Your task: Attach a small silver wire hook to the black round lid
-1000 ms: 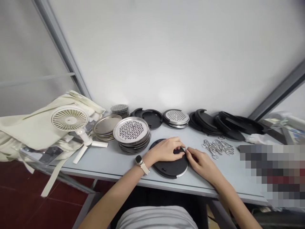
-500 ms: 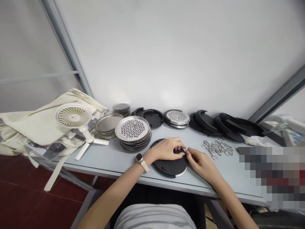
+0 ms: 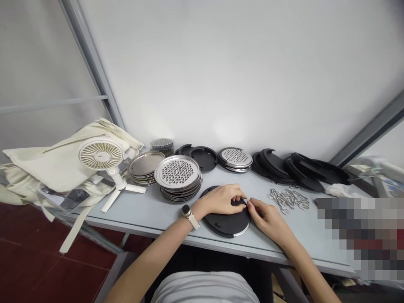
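My left hand (image 3: pixel 219 200) rests on a round black plastic disc (image 3: pixel 225 223) with a steel rim showing at its lower edge. Its fingers curl over the disc's far edge. My right hand (image 3: pixel 267 219) sits at the disc's right side, its fingertips pinching a small metal piece (image 3: pixel 244 200) against the left fingertips. The piece is mostly hidden by my fingers. A pile of metal hooks and rings (image 3: pixel 286 200) lies to the right of my right hand. A stack of perforated steel discs (image 3: pixel 178 176) stands to the left of my left hand.
Along the wall of the grey table (image 3: pixel 158 212) stand plain metal plates (image 3: pixel 145 163), black disc parts (image 3: pixel 202 158), a perforated stack (image 3: pixel 235 157) and black curved pieces (image 3: pixel 303 172). A white fan (image 3: pixel 101 154) stands on cream cloth (image 3: pixel 47 168) at left. A pixelated patch (image 3: pixel 360 237) covers the right.
The whole view has shifted slightly as my head moved. My hands stay at the disc's edge with their fingertips together, and nothing on the table has visibly moved.
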`<state>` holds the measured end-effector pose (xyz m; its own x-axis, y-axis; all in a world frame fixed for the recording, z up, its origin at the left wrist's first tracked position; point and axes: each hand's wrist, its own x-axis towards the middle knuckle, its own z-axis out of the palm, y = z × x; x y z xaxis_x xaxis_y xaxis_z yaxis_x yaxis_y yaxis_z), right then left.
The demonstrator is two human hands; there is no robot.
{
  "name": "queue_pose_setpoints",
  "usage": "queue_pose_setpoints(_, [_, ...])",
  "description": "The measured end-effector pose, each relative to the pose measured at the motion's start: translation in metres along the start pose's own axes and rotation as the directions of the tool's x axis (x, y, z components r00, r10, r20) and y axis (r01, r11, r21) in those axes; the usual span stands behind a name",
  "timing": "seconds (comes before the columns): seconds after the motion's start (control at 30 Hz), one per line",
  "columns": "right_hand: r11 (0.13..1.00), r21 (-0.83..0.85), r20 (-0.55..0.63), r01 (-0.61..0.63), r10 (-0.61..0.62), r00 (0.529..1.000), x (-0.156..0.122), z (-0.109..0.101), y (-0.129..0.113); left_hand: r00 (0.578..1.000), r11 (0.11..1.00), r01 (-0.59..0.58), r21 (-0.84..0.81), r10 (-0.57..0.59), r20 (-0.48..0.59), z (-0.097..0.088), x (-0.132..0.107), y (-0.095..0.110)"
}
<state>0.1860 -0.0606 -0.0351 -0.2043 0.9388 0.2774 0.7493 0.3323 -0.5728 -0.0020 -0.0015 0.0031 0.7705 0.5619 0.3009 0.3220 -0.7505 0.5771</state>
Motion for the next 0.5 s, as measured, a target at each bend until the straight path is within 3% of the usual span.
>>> queue_pose_setpoints(0.5, [0.999,-0.044,-0.033,0.014,-0.015,0.999,0.0,-0.0022,-0.0023,1.0,1.0,-0.017,-0.012,0.018,0.022,0.0006,0.0015,0.0])
